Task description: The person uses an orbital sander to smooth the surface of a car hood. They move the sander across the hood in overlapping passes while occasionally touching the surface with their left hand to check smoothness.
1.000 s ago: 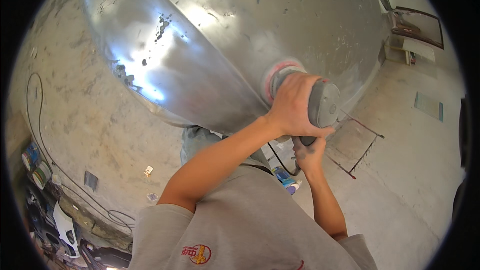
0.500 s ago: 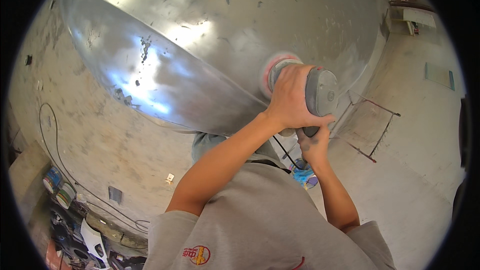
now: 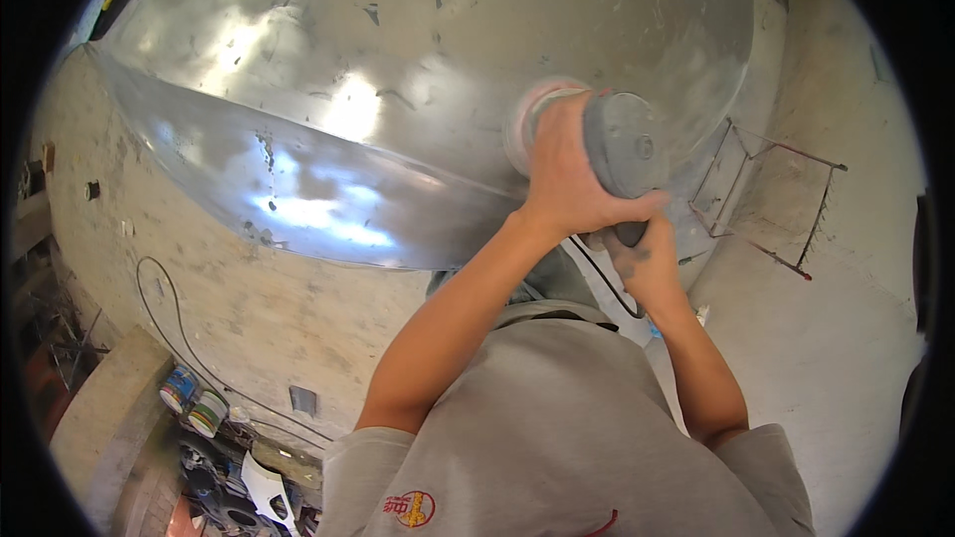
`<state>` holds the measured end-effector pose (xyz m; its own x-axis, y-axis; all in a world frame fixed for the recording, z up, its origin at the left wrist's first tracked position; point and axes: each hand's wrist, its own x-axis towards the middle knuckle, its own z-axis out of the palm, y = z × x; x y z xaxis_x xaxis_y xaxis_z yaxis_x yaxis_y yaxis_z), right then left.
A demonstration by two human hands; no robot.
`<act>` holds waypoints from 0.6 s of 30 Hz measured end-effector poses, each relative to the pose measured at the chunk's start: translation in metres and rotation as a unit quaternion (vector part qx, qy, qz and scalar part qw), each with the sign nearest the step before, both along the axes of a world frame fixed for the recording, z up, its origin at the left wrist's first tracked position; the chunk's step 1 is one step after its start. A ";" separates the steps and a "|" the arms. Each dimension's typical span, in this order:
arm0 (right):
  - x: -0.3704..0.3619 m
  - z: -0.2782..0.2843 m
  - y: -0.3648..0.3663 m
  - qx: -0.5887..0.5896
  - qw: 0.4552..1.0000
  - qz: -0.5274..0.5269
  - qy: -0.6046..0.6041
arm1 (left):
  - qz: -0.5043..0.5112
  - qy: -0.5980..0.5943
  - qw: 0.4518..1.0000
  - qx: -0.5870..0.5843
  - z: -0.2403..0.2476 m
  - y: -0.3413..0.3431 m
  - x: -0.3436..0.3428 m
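Left hand (image 3: 567,164) curled over the sander (image 3: 632,139), fingers out of sight round the far side, thumb stretched toward the right hand (image 3: 647,264). Right hand closed round the dark handle (image 3: 631,233), lower down and to the right. Both hands gripping the one tool.

Sander sits against the grey metal panel (image 3: 448,30), near the crease that runs across it. Round pad (image 3: 527,129) blurred, pinkish at the rim, facing the metal; exact contact too smeared to tell. Black cord (image 3: 609,283) hangs in a curve below the handle, beside the right wrist.

Panel surface: dark flecks on the upper face, bright glare and a string of black spots on the lower face.

Floor (image 3: 298,308), left: thin hose (image 3: 142,288) in a long loop; blue can (image 3: 179,388) and green-and-white can (image 3: 209,413) side by side; grey block (image 3: 303,400) near them. White curved part (image 3: 267,487) among dark clutter further down. Right side: thin metal stand (image 3: 825,207), well apart from the hands.
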<state>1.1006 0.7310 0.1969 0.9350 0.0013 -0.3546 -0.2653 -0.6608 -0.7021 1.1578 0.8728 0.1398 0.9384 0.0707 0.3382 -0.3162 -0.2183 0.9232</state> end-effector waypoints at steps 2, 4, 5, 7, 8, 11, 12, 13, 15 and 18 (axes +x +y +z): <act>0.003 -0.001 -0.002 0.002 0.999 -0.043 0.009 | 0.016 0.042 0.998 0.035 -0.001 -0.001 0.002; 0.006 -0.004 0.001 0.016 0.996 0.060 -0.063 | 0.048 0.100 0.994 0.010 -0.009 0.011 -0.004; 0.007 -0.006 0.004 0.014 0.991 0.089 -0.098 | 0.075 0.124 0.989 -0.023 -0.015 0.022 -0.009; 0.007 -0.009 0.010 -0.046 0.982 0.181 -0.035 | 0.095 0.119 0.977 -0.151 -0.025 0.051 -0.025; 0.004 -0.009 0.013 -0.052 0.975 0.217 -0.019 | 0.133 0.106 0.963 -0.207 -0.030 0.052 -0.037; -0.009 -0.006 0.013 -0.039 0.966 0.253 -0.040 | 0.147 0.036 0.966 -0.212 -0.040 0.047 -0.072; -0.013 -0.004 0.011 -0.050 0.967 0.248 0.006 | 0.121 -0.003 0.976 -0.179 -0.041 0.042 -0.078; -0.016 -0.001 0.008 -0.059 0.966 0.247 0.055 | 0.111 -0.003 0.985 -0.130 -0.043 0.036 -0.082; -0.017 0.001 0.005 -0.031 0.974 0.222 0.041 | 0.074 -0.054 0.995 -0.032 -0.042 0.030 -0.081; -0.006 -0.002 0.008 -0.016 0.973 0.232 0.001 | 0.127 0.050 0.989 -0.058 -0.037 0.044 -0.066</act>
<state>1.0950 0.7391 0.1953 0.8360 0.4111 -0.3634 0.0645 -0.7314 -0.6789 1.0922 0.9168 0.1033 0.9139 0.3413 0.2197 -0.1701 -0.1696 0.9707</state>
